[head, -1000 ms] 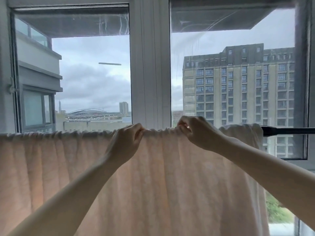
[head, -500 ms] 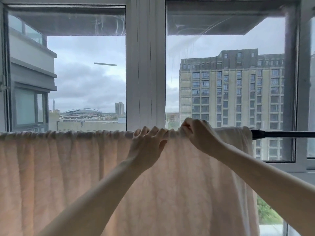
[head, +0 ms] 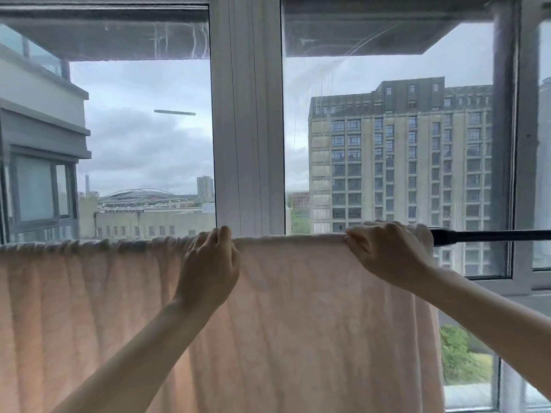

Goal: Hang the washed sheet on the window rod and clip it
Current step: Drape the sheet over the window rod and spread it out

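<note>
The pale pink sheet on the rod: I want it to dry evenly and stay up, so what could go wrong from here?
No clip shows, so the pale pink sheet could slip off the black rod if the left hand and right hand let go. The bunched folds left of the left hand may dry slowly.

I have one view only, from camera on person's head. It looks straight ahead at window (head: 247, 114), level with rod (head: 489, 235), very close. Sheet (head: 268, 323) fills low half of view. Both hands reach in from bottom: left hand (head: 208, 263) near middle, right hand (head: 387, 251) to right. Far buildings show through glass.
</note>
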